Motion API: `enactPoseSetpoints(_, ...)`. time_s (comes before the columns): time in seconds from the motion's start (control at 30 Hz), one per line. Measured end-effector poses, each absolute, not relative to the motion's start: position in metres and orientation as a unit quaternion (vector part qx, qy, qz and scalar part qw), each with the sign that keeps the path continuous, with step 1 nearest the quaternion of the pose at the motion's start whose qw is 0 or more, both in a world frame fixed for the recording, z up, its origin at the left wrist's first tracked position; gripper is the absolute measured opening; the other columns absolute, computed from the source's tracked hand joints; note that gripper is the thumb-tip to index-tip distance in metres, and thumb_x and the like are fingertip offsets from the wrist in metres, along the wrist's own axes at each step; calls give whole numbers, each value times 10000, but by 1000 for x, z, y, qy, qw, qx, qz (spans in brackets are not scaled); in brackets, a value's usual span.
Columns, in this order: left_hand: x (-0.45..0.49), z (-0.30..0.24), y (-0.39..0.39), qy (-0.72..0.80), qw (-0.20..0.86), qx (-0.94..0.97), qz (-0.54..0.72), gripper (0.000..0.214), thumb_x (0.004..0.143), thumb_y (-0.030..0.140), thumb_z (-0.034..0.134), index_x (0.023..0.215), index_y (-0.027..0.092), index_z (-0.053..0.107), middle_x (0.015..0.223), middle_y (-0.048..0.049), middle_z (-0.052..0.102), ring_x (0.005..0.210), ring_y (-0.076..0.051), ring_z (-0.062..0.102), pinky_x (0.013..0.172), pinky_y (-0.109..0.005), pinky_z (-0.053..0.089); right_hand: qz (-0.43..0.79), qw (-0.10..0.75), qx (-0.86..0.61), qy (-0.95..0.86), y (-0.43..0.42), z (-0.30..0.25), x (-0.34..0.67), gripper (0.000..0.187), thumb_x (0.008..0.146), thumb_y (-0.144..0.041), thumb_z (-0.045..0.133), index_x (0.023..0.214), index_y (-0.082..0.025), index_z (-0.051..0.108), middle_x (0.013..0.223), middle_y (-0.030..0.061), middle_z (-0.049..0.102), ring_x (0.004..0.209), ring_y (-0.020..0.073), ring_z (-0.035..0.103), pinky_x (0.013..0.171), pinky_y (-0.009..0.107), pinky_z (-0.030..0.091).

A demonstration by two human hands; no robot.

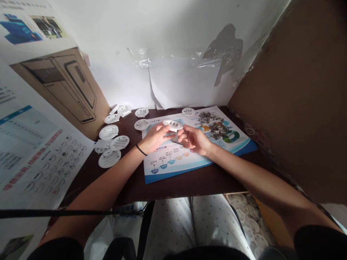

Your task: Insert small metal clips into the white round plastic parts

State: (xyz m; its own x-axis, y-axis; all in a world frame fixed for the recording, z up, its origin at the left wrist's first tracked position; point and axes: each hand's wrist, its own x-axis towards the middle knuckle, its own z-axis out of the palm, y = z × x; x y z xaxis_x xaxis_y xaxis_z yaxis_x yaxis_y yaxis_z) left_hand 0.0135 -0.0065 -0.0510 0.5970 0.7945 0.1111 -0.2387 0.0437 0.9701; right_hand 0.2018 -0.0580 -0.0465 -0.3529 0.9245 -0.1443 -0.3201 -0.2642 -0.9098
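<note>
A white round plastic piece with slots [172, 125] is raised above the printed sheet, between my two hands. My left hand [155, 139] grips its left side, thumb near the rim and fingers beneath. Curled fingers of my right hand [196, 140] meet the piece's right edge; whether a small part is also pinched there I cannot make out. Just right of my right hand, a heap of small metal parts [218, 130] lies on the sheet, with a second small heap [207, 117] behind it.
Several similar white pieces [110, 159] lie at the table's left, others [141, 112] along the back. The printed sheet [176, 169] covers the middle of the dark table [130, 187]. Cardboard [292, 101] walls the right side. Below right, a box holds many white discs [251, 224].
</note>
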Motion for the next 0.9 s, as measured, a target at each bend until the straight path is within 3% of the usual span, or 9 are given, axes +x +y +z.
enactPoseSetpoints(0.1, 7, -39, 0, 275, 671, 534, 435, 417, 728, 537, 775, 938, 198, 654, 1135, -100, 718, 1079, -218, 678, 850, -354, 585, 680, 357, -321, -554, -68, -45, 196, 484, 848, -664, 528, 747, -199, 615, 582, 8, 663, 340, 68, 357, 341, 234, 179)
enactPoseSetpoints(0.23, 22, -24, 5, 307, 672, 507, 444, 330, 725, 433, 800, 845, 190, 612, 1069, -61, 725, 1053, -175, 675, 823, -284, 560, 468, 325, -272, -775, -84, -48, 180, 305, 873, -420, 577, 650, -213, 559, 572, -10, 628, 459, 91, 458, 483, 240, 342)
enactPoseSetpoints(0.33, 58, -11, -5, 263, 694, 560, 368, 292, 703, 349, 832, 849, 171, 652, 998, -59, 723, 948, -154, 677, 818, -281, 561, 260, 305, -264, -877, -89, -54, 173, 286, 868, -302, 535, 597, -211, 521, 522, -17, 527, 493, 109, 417, 532, 276, 284)
enactPoseSetpoints(0.43, 92, 1, -21, 197, 687, 615, 333, 367, 705, 380, 841, 950, 174, 661, 1036, -72, 712, 942, -167, 682, 790, -287, 569, 190, 316, -275, -888, -86, -57, 177, 280, 869, -294, 518, 601, -214, 524, 522, -17, 495, 502, 117, 384, 546, 290, 265)
enactPoseSetpoints(0.53, 104, 8, -33, 173, 661, 634, 364, 423, 719, 459, 820, 980, 183, 632, 1003, -56, 700, 905, -159, 690, 782, -293, 583, 252, 392, -278, -840, -79, -57, 186, 319, 861, -287, 497, 549, -222, 473, 518, -16, 490, 512, 115, 402, 561, 283, 318)
enactPoseSetpoints(0.63, 95, 9, -34, 190, 616, 632, 429, 450, 696, 483, 833, 958, 197, 605, 950, -32, 694, 899, -154, 683, 774, -286, 586, 413, 434, -302, -742, -73, -53, 191, 281, 839, -323, 525, 576, -225, 516, 498, -30, 502, 476, 104, 407, 525, 269, 346)
enactPoseSetpoints(0.8, 65, 0, -29, 238, 546, 630, 498, 518, 654, 530, 849, 943, 210, 562, 872, -10, 686, 806, -135, 662, 727, -279, 546, 675, 493, -337, -434, -64, -32, 203, 158, 769, -350, 572, 702, -207, 576, 502, -68, 443, 380, 60, 222, 398, 251, 145)
enactPoseSetpoints(0.9, 53, -10, -27, 256, 540, 623, 504, 545, 646, 568, 840, 937, 204, 558, 908, -23, 693, 878, -160, 671, 787, -306, 530, 708, 499, -312, -390, -64, -19, 211, 336, 811, -498, 573, 638, -221, 496, 466, -75, 390, 364, 57, 197, 401, 266, 126)
